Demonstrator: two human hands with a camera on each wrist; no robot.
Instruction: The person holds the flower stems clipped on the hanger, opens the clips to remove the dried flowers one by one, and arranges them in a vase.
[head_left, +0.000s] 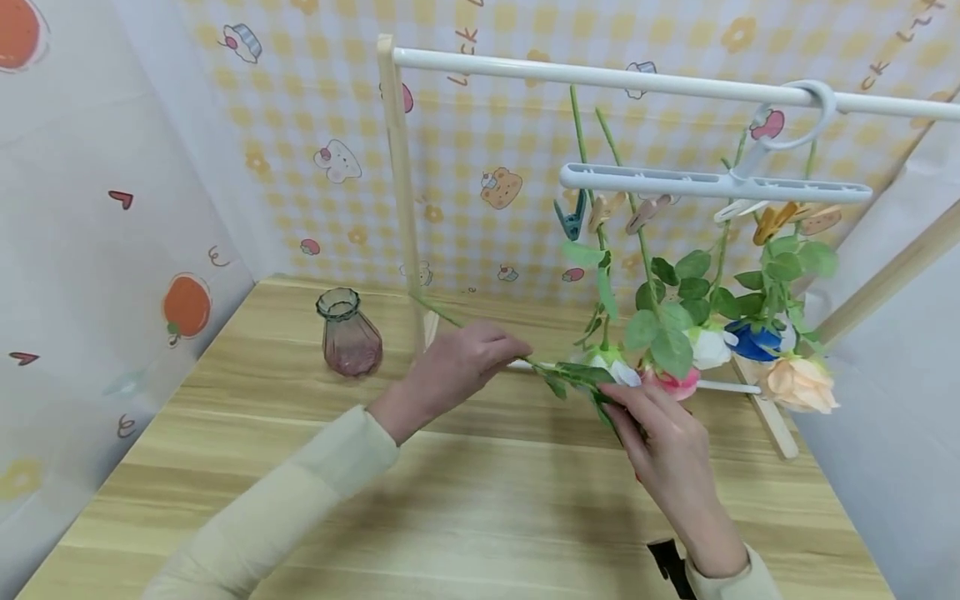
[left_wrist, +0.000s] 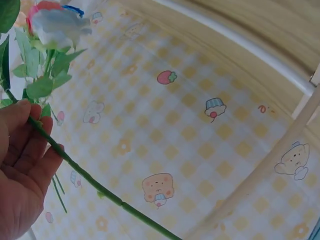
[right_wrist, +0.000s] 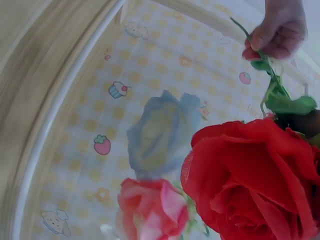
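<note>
A long green stem (head_left: 543, 367) runs level between both hands, above the wooden table (head_left: 465, 500). My left hand (head_left: 480, 358) pinches the bare stem near its lower part; in the left wrist view the stem (left_wrist: 95, 184) crosses the fingers of that hand (left_wrist: 20, 170). My right hand (head_left: 637, 412) grips the leafy end just under the bloom, which it hides in the head view. The right wrist view shows that bloom, a red rose (right_wrist: 250, 185), close up, with the left hand (right_wrist: 277, 30) on the stem beyond it.
A white clip hanger (head_left: 712, 183) hangs from a white rail (head_left: 600, 77) on a wooden frame, with several roses hung head down: white (head_left: 708, 346), pink (head_left: 678, 383), blue (head_left: 753, 340), peach (head_left: 801, 383). A tinted glass vase (head_left: 348, 333) stands at back left.
</note>
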